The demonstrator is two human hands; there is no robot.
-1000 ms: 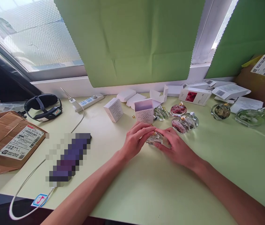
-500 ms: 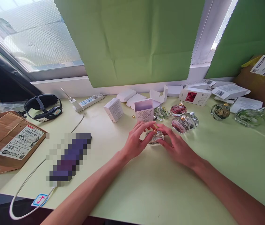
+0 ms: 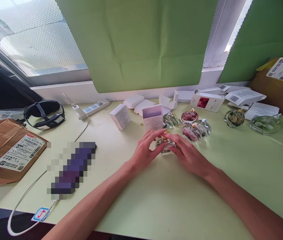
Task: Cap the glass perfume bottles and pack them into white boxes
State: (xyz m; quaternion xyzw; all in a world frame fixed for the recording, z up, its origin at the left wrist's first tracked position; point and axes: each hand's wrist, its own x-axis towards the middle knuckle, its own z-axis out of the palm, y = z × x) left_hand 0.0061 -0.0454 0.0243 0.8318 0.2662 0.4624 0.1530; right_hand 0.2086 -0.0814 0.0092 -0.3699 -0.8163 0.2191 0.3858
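Both hands meet at the middle of the pale green table (image 3: 156, 200). Left hand (image 3: 143, 151) and right hand (image 3: 187, 153) cup a small clear glass bottle (image 3: 165, 146) with a gold cap (image 3: 165, 139); the bottle sits on the table between them. Left fingers are curled and slightly spread, tips on the bottle's left side and near the cap. Right fingers are held together, wrapped over the bottle's right side. How firm the grip is, cannot tell.

Just behind the bottle stands an open white box (image 3: 152, 118), flap up. To its left, a closed white box (image 3: 120, 116). To its right, a cluster of round glass bottles: pink ones (image 3: 189, 116), a clear one (image 3: 204, 127). Farther right, a yellowish bottle (image 3: 234, 118) and a greenish one (image 3: 265, 124), well apart from the hands. Flat white cartons (image 3: 207, 101) lie along the sill. Far left: power strip (image 3: 94, 107), black headset (image 3: 44, 114), brown parcel (image 3: 5, 151), white cable (image 3: 28, 193), blurred dark object (image 3: 71, 170).
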